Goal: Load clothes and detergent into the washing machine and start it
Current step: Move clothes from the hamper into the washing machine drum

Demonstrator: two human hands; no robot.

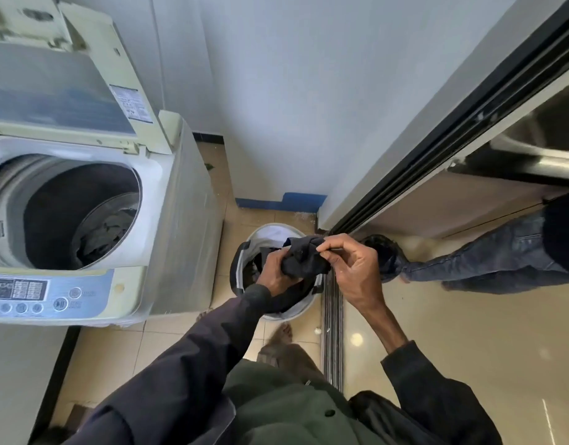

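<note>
A top-loading washing machine [154, 200] stands at the left with its lid [52, 91] raised. Dark clothes [106, 232] lie in the bottom of its drum. On the floor to its right sits a white laundry basket [270, 232] with dark laundry inside. Above the basket I hold a dark garment [304, 260] with both hands. My left hand [275, 273] grips its lower left part. My right hand [350, 264] pinches its upper right edge between thumb and fingers.
The machine's control panel [35, 295] faces me at the lower left. A white wall [276, 107] rises behind the basket. A mirrored sliding door [469, 194] with a floor track [332, 332] runs along the right. My bare foot [281, 337] stands on the tiled floor.
</note>
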